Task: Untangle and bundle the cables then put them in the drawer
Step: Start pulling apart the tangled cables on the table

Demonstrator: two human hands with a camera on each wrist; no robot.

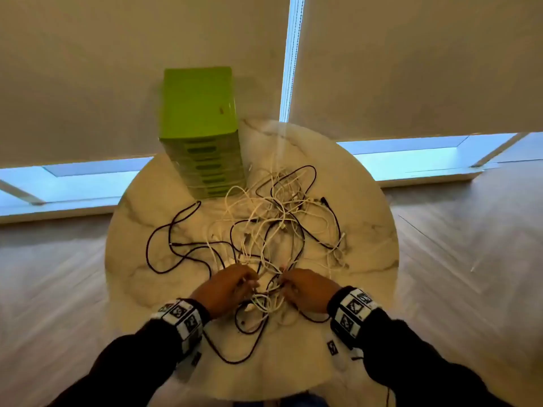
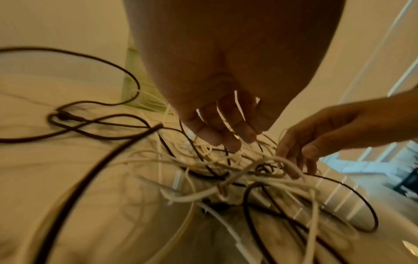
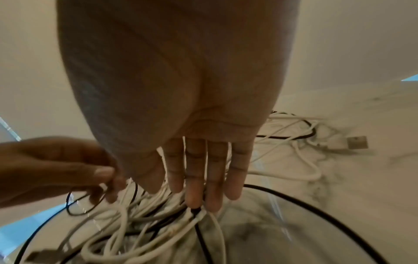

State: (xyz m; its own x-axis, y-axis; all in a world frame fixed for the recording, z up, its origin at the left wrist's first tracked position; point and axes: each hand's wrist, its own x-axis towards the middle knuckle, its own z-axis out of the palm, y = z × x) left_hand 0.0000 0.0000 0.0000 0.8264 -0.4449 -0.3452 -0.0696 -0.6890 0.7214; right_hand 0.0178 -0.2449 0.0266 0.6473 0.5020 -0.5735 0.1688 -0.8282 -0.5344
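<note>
A round marble table [image 1: 367, 230] stands on a wooden floor [image 1: 470, 274], with pale blinds [image 1: 411, 69] behind it

Black sleeves [image 1: 411, 353], black-and-white patterned wristbands [image 1: 351, 312]

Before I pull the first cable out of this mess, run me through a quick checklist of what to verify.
1. Both hands at the tangle: ok, left hand and right hand sit at its near edge.
2. One cable singled out: not ok, fingers rest among several strands of the cable pile.
3. Firm grip: cannot tell.
4. Loose end to start from: ok, a USB plug lies free.
5. Drawer open: not ok, the green drawer unit looks shut.
6. Cables all on the table: ok.
</note>
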